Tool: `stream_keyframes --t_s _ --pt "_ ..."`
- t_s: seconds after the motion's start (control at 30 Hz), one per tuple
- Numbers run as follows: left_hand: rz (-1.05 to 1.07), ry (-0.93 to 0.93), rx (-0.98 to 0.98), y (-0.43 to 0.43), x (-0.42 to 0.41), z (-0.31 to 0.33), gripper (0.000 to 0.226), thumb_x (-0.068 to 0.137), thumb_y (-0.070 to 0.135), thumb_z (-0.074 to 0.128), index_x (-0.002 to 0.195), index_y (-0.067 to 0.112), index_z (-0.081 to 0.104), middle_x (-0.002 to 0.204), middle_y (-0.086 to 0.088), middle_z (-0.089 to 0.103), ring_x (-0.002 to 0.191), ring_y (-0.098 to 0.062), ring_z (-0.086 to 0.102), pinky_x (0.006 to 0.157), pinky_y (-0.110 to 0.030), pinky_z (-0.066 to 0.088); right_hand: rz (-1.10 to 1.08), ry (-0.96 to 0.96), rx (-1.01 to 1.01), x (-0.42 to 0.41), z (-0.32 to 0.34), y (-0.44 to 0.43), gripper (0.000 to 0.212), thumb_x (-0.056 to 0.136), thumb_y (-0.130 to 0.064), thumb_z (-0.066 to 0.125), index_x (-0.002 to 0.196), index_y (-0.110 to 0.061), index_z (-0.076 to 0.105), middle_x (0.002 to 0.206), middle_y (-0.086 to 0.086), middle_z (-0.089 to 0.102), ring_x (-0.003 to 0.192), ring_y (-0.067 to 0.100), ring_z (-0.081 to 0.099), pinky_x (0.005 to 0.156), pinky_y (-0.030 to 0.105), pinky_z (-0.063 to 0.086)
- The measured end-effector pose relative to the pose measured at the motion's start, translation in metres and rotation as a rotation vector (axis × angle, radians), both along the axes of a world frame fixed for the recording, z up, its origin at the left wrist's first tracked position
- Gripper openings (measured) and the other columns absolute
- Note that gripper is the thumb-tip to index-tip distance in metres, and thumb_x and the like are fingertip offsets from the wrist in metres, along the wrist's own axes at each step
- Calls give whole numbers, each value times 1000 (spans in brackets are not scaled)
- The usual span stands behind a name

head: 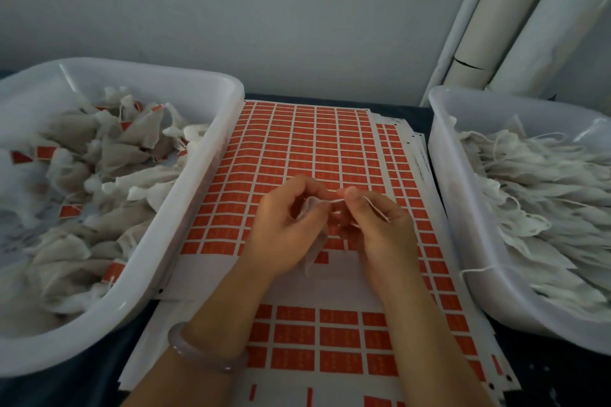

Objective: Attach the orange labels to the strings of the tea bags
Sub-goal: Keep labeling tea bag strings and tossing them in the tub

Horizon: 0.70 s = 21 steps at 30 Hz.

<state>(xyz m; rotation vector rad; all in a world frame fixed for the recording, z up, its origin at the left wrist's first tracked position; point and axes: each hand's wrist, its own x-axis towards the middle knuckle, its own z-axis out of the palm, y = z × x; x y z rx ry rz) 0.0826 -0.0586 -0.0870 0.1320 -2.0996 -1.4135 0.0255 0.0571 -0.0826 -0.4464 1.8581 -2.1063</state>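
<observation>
Over the orange labels (299,155), the left hand (287,228) grips a tea bag (309,207) in curled fingers (305,184) while the right hand (383,231) pinches its string (376,209).

Dim, flat, bluish light, seemingly from overhead, throws only faint, soft-edged shadows, leaving the wall (264,10) grey, the whole frame soft, the print on the labels (297,149) unreadable, the fingers (309,190) slightly blurred, and the left tub (211,84) and pipes (515,26) warped at the edges by the wide lens.
</observation>
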Motion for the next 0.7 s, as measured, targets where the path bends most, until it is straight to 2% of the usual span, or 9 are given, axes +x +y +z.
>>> stream_keyframes --t_s 0.07,0.17,0.23,0.3,0.4,0.5,0.6,0.7 --pt "-57 27 20 2 1 2 7 85 8 59 85 2 62 72 -10 66 65 -23 65 56 -35 56 12 85 -8 3 1 0 21 59 -52 64 72 -38 75 76 -9 73 73 7 69 60 18 53" --pt "-51 69 -109 3 1 2 9 84 9 65 79 2 63 65 -2 62 56 -9 56 51 -19 44 -28 160 -8 5 3 0 14 65 -48 63 68 -40 73 68 -14 70 67 0 66 55 10 49" --pt "-54 87 -91 1 1 1 15 84 10 61 75 -1 62 61 -8 58 52 -15 50 47 -24 40 -79 173 2 3 2 1 16 66 -50 62 65 -38 72 63 -15 68 62 -2 64 54 8 47" --pt "-88 130 -42 -1 0 0 20 84 10 57 71 -5 59 60 -13 55 53 -19 49 48 -28 40 -143 169 18 1 3 5 22 65 -56 59 63 -38 71 62 -14 67 61 -2 62 55 11 48" --pt "-68 191 -58 -4 0 -2 23 78 16 52 67 -1 62 67 -9 57 65 -19 54 57 -32 45 -238 154 34 -3 2 10 27 61 -64 55 64 -41 70 64 -13 68 65 3 65 62 21 51" --pt "-41 213 6 -3 0 -2 18 74 18 56 62 8 64 73 0 53 71 -11 51 61 -25 43 -296 148 -7 0 2 10 32 59 -65 55 62 -36 70 59 -10 66 59 3 63 59 21 50" --pt "-65 225 139 -3 0 -1 12 72 20 60 65 13 67 70 4 50 67 -10 47 58 -26 41 -306 132 -54 0 4 11 35 60 -63 58 58 -31 69 55 -9 63 55 4 60 56 18 52" --pt "-106 226 133 -3 2 0 16 76 17 57 70 13 71 63 -1 60 58 -13 53 53 -24 42 -245 84 -107 -4 3 15 34 63 -60 60 59 -28 70 59 -6 65 60 7 62 65 22 52"
